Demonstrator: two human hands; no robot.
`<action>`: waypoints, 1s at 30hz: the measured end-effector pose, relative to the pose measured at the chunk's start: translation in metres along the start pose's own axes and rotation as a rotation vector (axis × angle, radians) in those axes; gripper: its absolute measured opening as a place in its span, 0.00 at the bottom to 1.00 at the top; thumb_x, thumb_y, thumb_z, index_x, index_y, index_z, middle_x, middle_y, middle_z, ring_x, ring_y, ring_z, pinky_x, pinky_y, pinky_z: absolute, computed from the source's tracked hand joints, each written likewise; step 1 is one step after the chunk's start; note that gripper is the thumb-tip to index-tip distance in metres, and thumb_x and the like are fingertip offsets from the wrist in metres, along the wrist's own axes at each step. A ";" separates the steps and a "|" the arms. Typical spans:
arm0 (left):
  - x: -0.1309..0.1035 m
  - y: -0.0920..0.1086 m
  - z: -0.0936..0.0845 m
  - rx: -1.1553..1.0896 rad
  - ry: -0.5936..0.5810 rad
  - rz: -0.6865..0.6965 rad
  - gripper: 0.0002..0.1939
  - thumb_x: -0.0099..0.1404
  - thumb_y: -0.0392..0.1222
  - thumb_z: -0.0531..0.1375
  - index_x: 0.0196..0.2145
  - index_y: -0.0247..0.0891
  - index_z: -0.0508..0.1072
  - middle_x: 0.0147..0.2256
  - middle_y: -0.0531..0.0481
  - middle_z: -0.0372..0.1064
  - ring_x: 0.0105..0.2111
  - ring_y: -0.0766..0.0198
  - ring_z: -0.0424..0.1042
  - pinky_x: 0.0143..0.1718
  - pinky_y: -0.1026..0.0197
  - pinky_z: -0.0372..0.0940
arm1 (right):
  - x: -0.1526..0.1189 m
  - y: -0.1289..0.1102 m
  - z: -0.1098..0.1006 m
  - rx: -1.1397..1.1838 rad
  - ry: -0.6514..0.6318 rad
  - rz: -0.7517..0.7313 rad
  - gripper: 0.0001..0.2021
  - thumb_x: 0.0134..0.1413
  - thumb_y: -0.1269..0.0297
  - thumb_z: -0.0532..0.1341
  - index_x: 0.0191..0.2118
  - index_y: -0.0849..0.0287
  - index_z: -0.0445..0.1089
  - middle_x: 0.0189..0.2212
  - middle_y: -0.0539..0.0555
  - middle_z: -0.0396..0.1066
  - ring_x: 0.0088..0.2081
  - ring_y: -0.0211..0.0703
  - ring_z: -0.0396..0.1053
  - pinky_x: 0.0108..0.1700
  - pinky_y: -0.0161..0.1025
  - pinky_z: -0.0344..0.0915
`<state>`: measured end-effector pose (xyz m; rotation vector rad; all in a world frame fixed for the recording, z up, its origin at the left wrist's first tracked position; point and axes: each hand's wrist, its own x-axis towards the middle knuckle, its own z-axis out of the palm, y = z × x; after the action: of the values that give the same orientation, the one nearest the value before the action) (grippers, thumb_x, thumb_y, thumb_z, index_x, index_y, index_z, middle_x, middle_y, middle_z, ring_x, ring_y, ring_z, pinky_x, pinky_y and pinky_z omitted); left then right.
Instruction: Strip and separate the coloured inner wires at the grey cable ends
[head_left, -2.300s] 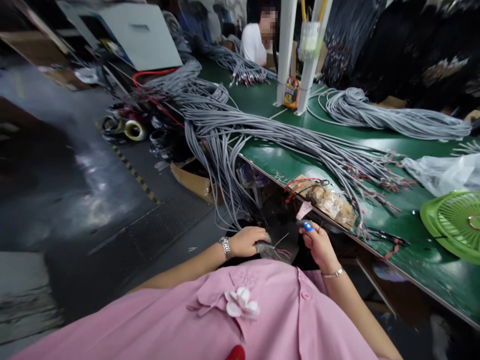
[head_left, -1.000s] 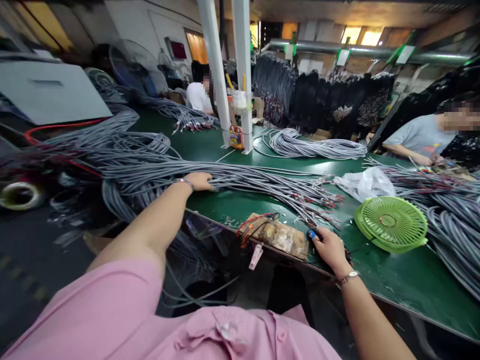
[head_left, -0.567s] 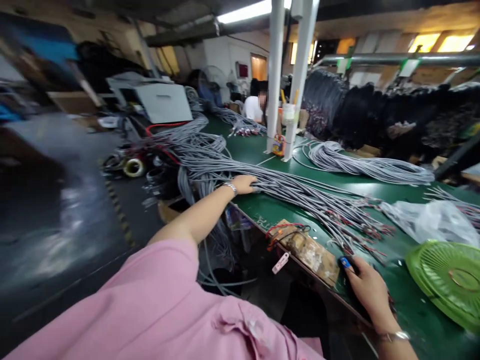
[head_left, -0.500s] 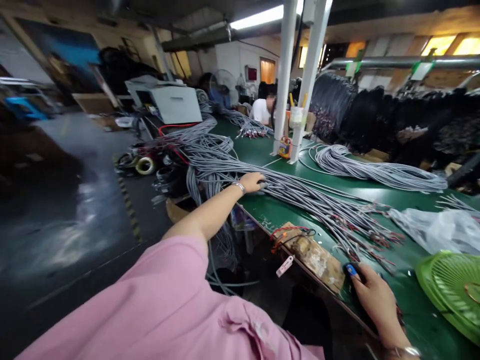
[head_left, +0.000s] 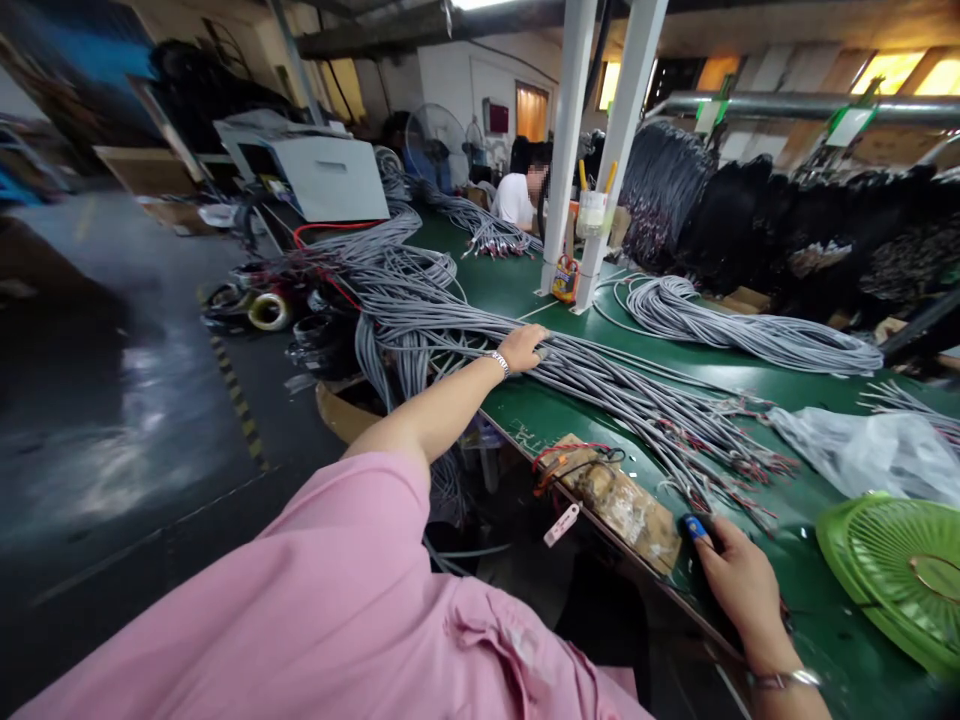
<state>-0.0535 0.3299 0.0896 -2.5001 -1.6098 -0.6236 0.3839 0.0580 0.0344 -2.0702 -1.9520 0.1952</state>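
Observation:
A long bundle of grey cables [head_left: 615,385] with red and white wire ends lies across the green table [head_left: 517,412]. My left hand [head_left: 523,348] rests on the bundle near its middle, fingers curled over some cables. Near the table's front edge is my right hand [head_left: 739,575], blue tape on its thumb, just beyond the near wire ends. The fingers of that hand are partly hidden, and what they hold, if anything, cannot be made out. Between the hands, a taped cardboard piece [head_left: 630,510] sits on the edge with red and black wires.
A green plastic basket [head_left: 900,570] and a clear plastic bag [head_left: 870,450] are at the right. Behind lie coiled grey cables [head_left: 750,330] and two white posts [head_left: 568,150]. A person [head_left: 514,197] in white sits farther back.
My left hand has slid a little to the right along the cables. The right hand stays near the cardboard. The view has shifted slightly.

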 end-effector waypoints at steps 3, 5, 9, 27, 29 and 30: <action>-0.023 0.033 0.011 -0.100 -0.022 0.352 0.25 0.65 0.52 0.57 0.55 0.36 0.70 0.53 0.40 0.69 0.53 0.54 0.67 0.57 0.54 0.60 | -0.001 -0.003 -0.001 -0.005 0.004 0.003 0.14 0.59 0.53 0.53 0.40 0.54 0.71 0.38 0.54 0.77 0.36 0.48 0.74 0.33 0.38 0.61; -0.036 0.050 0.019 -0.078 -0.096 0.495 0.24 0.66 0.54 0.57 0.53 0.37 0.72 0.53 0.40 0.70 0.51 0.54 0.69 0.55 0.54 0.61 | -0.002 -0.006 -0.002 -0.009 0.011 -0.001 0.13 0.59 0.54 0.53 0.38 0.54 0.71 0.37 0.54 0.77 0.34 0.47 0.73 0.32 0.38 0.59; -0.043 0.069 0.031 0.008 -0.170 0.446 0.26 0.68 0.54 0.54 0.56 0.35 0.69 0.53 0.38 0.70 0.52 0.53 0.70 0.53 0.54 0.61 | -0.003 -0.012 -0.005 -0.018 0.030 -0.011 0.12 0.60 0.55 0.53 0.33 0.55 0.70 0.33 0.53 0.76 0.31 0.45 0.70 0.30 0.37 0.55; -0.051 0.102 -0.026 -0.875 0.034 -0.127 0.13 0.62 0.48 0.61 0.27 0.37 0.66 0.20 0.56 0.60 0.21 0.70 0.59 0.27 0.64 0.52 | -0.002 -0.012 -0.008 -0.035 -0.006 -0.012 0.17 0.60 0.53 0.51 0.41 0.56 0.73 0.39 0.57 0.77 0.36 0.49 0.73 0.34 0.39 0.59; -0.058 0.092 -0.041 -1.123 0.165 -0.337 0.11 0.66 0.46 0.55 0.30 0.38 0.63 0.17 0.60 0.53 0.16 0.74 0.51 0.24 0.66 0.48 | 0.001 -0.009 -0.008 -0.072 -0.032 -0.012 0.18 0.60 0.52 0.51 0.42 0.55 0.74 0.40 0.58 0.77 0.36 0.51 0.73 0.33 0.39 0.59; -0.065 0.087 -0.048 -1.202 0.201 -0.407 0.10 0.67 0.46 0.53 0.31 0.39 0.62 0.16 0.62 0.50 0.14 0.75 0.48 0.22 0.67 0.46 | 0.003 -0.009 -0.008 -0.089 -0.042 -0.010 0.19 0.60 0.51 0.50 0.43 0.55 0.74 0.40 0.59 0.78 0.36 0.51 0.73 0.33 0.40 0.59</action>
<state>-0.0132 0.2226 0.1193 -2.4754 -2.0062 -2.3904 0.3779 0.0602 0.0448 -2.1276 -2.0303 0.1528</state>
